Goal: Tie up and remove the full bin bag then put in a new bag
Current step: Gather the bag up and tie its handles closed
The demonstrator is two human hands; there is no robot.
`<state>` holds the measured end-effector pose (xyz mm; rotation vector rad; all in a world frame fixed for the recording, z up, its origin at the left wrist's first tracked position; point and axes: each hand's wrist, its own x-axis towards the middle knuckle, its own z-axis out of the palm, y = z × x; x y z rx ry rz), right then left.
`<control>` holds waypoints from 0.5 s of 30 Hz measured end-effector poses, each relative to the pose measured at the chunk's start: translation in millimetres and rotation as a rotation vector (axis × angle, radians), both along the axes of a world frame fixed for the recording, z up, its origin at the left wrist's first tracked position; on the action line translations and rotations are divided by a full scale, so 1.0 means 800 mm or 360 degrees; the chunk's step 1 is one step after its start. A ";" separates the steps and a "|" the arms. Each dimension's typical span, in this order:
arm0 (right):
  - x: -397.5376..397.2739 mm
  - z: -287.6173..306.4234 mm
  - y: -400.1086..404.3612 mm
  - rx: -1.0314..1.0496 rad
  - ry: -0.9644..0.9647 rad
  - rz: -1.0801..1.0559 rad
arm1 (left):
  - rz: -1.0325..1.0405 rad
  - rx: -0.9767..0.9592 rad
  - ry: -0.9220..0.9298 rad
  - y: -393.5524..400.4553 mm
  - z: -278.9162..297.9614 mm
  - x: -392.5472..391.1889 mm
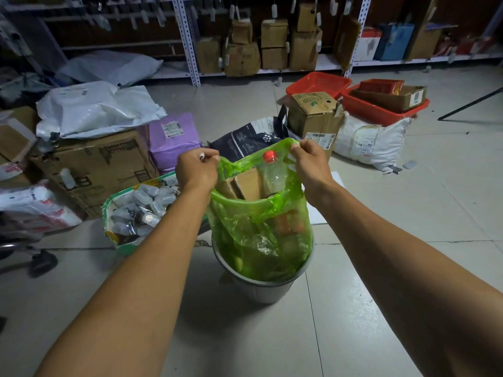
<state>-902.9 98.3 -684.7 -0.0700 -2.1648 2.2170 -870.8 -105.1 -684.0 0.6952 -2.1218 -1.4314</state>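
Both hands hold the green bin bag (pixel 261 229) by its top edge: the left hand (pixel 196 170) pinches the left side, the right hand (pixel 310 163) grips the right, fingers curled round the plastic. The bag sits partly lifted in the grey bin (pixel 258 288), mid-floor. A red-capped bottle (pixel 270 170) and cardboard (pixel 242 186) poke out the top; the thin film could tear, or they could spill, when the sides are drawn together. Boxes crowd the left; open floor lies near and right
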 end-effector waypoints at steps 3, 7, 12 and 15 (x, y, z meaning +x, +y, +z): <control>0.004 -0.001 0.004 -0.0055 0.0068 -0.0024 | -0.0041 0.0030 0.0054 0.000 -0.002 0.006; 0.013 -0.008 0.009 0.0165 0.0189 -0.0053 | -0.0115 -0.0238 0.0008 -0.013 0.007 0.014; 0.025 -0.005 0.014 0.0660 0.0212 -0.0162 | -0.0240 -0.0470 0.0010 -0.026 0.032 0.028; 0.040 0.003 0.017 0.0823 0.0136 -0.0125 | -0.0207 -0.0656 0.0030 -0.029 0.038 0.041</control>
